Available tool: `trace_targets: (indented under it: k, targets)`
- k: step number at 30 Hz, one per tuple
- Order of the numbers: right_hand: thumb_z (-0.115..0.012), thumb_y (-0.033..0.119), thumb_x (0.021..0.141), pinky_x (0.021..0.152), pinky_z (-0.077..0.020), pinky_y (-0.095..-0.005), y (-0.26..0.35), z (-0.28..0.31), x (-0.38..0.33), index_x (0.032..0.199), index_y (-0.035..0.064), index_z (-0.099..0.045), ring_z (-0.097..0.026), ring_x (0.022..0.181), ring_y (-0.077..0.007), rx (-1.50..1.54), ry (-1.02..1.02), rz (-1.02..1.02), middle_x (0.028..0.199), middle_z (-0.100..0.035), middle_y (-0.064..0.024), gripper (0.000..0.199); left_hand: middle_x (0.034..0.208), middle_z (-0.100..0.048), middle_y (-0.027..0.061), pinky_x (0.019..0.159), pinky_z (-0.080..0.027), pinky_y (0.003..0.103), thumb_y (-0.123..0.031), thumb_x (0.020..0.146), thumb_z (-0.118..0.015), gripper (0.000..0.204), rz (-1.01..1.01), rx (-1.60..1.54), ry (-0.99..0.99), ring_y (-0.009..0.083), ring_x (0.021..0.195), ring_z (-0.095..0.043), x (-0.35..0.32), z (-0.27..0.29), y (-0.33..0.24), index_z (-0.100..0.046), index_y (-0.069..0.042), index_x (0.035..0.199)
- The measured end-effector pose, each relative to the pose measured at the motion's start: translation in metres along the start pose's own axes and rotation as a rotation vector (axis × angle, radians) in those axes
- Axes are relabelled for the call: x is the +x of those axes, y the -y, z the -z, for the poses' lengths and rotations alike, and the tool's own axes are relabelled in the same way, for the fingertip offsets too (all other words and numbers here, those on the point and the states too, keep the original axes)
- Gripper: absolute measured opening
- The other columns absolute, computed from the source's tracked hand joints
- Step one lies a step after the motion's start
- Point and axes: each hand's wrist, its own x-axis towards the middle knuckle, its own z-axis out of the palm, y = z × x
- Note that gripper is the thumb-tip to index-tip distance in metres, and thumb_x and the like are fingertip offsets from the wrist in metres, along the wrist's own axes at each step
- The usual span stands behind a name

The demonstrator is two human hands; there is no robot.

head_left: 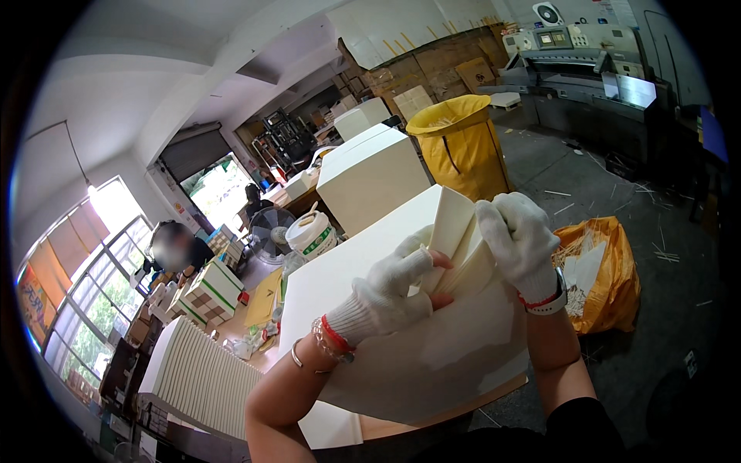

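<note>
Both my hands wear white knit gloves. My left hand (390, 289) pinches the lower edge of a bent-up bundle of cream paper sheets (461, 239), fingertips bare at the ends. My right hand (519, 239) grips the same bundle from the right side, curling it upward. The bundle rises from a large stack of cream sheets (432, 355) lying on the wooden table in front of me. Bracelets circle my left wrist, and a white band sits on my right wrist.
A tall white paper block (369, 176) stands behind the stack, and a yellow bag-lined bin (461, 143) beyond it. An orange bag of paper trimmings (603, 272) lies on the floor at right. A row of stacked white sheets (202, 378), a white tub (310, 234), a fan and a seated person are at left.
</note>
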Motion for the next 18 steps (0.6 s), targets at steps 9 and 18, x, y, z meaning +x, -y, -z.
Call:
trace_targets:
  k: [9,18]
  targets:
    - [-0.063,0.009,0.089,0.055,-0.0405,-0.0373,0.003,-0.004,0.001,0.073,0.0003,-0.058,-0.049,0.058,-0.025,0.063,-0.02,-0.104,0.061,-0.045,-0.0087,0.019,0.132,-0.053,0.0162,0.09,-0.049,0.035,0.001,0.075,-0.07,0.039,0.104,0.012,0.12,0.0297,0.107,-0.06,0.001,0.009,-0.011,-0.063,-0.007,0.113]
    - [-0.063,0.008,0.089,0.055,-0.0401,-0.0374,-0.001,0.0,-0.002,0.08,-0.0014,-0.061,-0.049,0.059,-0.0245,0.028,0.011,-0.044,0.064,-0.047,-0.0089,0.013,0.146,-0.042,0.0257,0.095,-0.049,0.037,-0.006,0.072,-0.08,0.042,0.01,-0.018,-0.026,0.0383,0.126,-0.053,0.0,-0.001,0.002,-0.066,-0.01,0.111]
